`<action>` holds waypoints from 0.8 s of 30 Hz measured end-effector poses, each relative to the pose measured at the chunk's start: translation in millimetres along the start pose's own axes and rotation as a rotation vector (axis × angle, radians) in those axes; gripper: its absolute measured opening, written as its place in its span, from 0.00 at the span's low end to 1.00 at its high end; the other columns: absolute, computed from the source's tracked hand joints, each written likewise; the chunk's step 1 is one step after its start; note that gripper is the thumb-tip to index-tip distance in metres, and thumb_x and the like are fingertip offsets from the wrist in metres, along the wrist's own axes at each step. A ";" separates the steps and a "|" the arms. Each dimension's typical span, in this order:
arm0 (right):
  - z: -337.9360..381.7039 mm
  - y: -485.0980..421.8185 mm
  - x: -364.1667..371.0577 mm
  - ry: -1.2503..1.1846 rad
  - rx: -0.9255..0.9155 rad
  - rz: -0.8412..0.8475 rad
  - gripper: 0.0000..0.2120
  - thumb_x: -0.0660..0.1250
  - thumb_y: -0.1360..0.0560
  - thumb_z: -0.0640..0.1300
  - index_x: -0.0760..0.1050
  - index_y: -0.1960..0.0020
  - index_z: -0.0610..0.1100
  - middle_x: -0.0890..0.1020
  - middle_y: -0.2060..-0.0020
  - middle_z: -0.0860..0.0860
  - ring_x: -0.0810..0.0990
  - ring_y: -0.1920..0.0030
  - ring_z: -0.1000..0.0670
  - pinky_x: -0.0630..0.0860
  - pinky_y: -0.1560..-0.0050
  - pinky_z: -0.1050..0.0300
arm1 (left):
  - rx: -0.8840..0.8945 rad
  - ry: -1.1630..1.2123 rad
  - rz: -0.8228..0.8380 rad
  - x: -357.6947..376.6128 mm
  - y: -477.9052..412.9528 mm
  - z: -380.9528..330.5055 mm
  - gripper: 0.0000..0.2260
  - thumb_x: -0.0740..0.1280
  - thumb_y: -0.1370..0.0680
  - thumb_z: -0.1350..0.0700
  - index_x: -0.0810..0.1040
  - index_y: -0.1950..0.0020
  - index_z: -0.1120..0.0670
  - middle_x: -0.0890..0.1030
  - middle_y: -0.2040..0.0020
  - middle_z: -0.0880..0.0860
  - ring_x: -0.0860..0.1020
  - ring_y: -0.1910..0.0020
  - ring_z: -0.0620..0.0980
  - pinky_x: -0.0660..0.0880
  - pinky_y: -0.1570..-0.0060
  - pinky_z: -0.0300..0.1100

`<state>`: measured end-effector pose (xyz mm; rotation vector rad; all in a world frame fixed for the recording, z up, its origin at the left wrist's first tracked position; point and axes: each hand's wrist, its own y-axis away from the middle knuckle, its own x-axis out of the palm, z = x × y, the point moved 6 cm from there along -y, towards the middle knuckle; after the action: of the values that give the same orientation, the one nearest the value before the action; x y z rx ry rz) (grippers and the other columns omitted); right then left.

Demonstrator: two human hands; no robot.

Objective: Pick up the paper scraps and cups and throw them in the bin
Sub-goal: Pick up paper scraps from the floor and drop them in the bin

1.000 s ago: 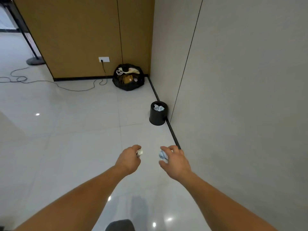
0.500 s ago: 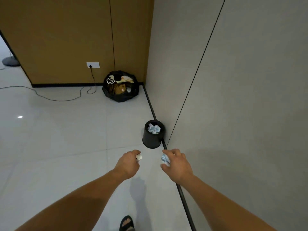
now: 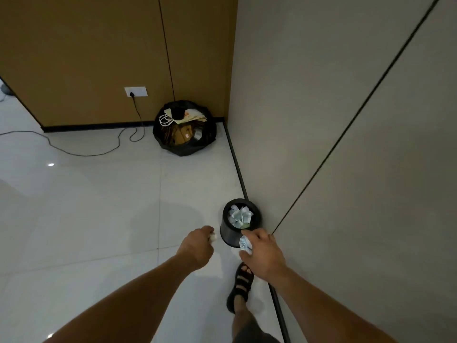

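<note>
A small black bin (image 3: 228, 233) stands on the floor against the grey wall, with crumpled pale paper (image 3: 240, 216) inside. My right hand (image 3: 263, 253) is closed around a crumpled bluish paper scrap (image 3: 244, 244), held just in front of the bin's near rim. My left hand (image 3: 197, 246) is closed on a small white paper scrap (image 3: 212, 236), a little left of the bin.
A black rubbish bag (image 3: 184, 129) full of cardboard and paper bags sits in the corner. A black cable (image 3: 81, 151) runs from the wall socket (image 3: 136, 91) across the white tiled floor. My sandalled foot (image 3: 241, 285) is beside the wall's black skirting (image 3: 237, 167).
I have walked closer: the bin moved from further ahead to just beyond my hands. Both hands keep hold of their scraps. My right foot has stepped forward into view.
</note>
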<state>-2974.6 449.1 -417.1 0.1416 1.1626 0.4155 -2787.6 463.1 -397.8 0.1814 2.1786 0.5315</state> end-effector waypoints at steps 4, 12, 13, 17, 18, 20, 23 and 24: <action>-29.5 -89.0 6.2 -0.004 -0.001 0.079 0.28 0.62 0.23 0.55 0.60 0.25 0.55 0.65 0.31 0.50 0.65 0.35 0.46 0.69 0.36 0.54 | -0.055 0.021 0.043 11.3 -93.0 -18.5 0.18 0.62 0.23 0.60 0.71 0.33 0.53 0.78 0.40 0.55 0.77 0.43 0.53 0.73 0.43 0.43; -124.6 -275.3 70.7 -0.043 0.181 0.208 0.28 0.63 0.23 0.54 0.60 0.25 0.54 0.65 0.31 0.49 0.66 0.34 0.45 0.71 0.39 0.54 | -0.178 0.150 0.095 82.2 -305.1 -1.9 0.17 0.62 0.23 0.59 0.73 0.35 0.51 0.80 0.43 0.53 0.78 0.47 0.51 0.69 0.53 0.36; -136.6 -299.3 86.7 -0.049 0.190 0.197 0.27 0.63 0.23 0.54 0.61 0.25 0.54 0.65 0.31 0.49 0.66 0.34 0.45 0.70 0.40 0.55 | -0.196 0.162 0.098 99.5 -333.3 8.3 0.16 0.62 0.23 0.59 0.73 0.36 0.51 0.80 0.44 0.53 0.77 0.49 0.51 0.70 0.54 0.36; -184.2 -380.0 162.2 -0.043 0.226 0.187 0.29 0.65 0.23 0.53 0.61 0.24 0.52 0.65 0.31 0.47 0.67 0.35 0.43 0.71 0.40 0.53 | -0.227 0.170 0.133 178.0 -434.9 45.8 0.15 0.64 0.23 0.58 0.72 0.37 0.54 0.79 0.44 0.55 0.78 0.45 0.55 0.73 0.49 0.42; -195.4 -395.0 180.6 -0.052 0.229 0.186 0.30 0.66 0.23 0.53 0.60 0.24 0.52 0.65 0.31 0.46 0.67 0.34 0.43 0.71 0.40 0.52 | -0.232 0.174 0.138 197.5 -456.1 53.9 0.16 0.64 0.24 0.58 0.71 0.36 0.55 0.79 0.43 0.56 0.77 0.44 0.55 0.73 0.47 0.43; -213.1 -418.7 210.7 -0.088 0.228 0.167 0.32 0.68 0.24 0.53 0.60 0.24 0.52 0.65 0.31 0.45 0.67 0.34 0.42 0.73 0.40 0.50 | -0.226 0.200 0.170 234.1 -487.9 68.1 0.21 0.66 0.24 0.55 0.68 0.32 0.54 0.76 0.40 0.56 0.76 0.41 0.55 0.74 0.43 0.46; -232.2 -434.9 237.8 -0.092 0.205 0.096 0.35 0.71 0.27 0.56 0.62 0.24 0.49 0.64 0.29 0.44 0.65 0.32 0.43 0.74 0.40 0.46 | -0.216 0.184 0.217 273.9 -505.2 89.8 0.29 0.68 0.25 0.49 0.61 0.27 0.51 0.69 0.34 0.56 0.73 0.38 0.58 0.73 0.40 0.54; -236.0 -434.5 244.6 -0.072 0.218 0.109 0.36 0.71 0.27 0.57 0.60 0.24 0.50 0.61 0.27 0.44 0.63 0.30 0.42 0.74 0.39 0.44 | -0.238 0.170 0.217 279.3 -503.0 100.4 0.29 0.68 0.26 0.49 0.60 0.27 0.50 0.67 0.33 0.56 0.72 0.38 0.58 0.73 0.40 0.55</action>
<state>-3002.6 121.9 -860.3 0.4076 1.1300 0.3754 -2852.8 129.1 -872.5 0.2524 2.2497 0.9531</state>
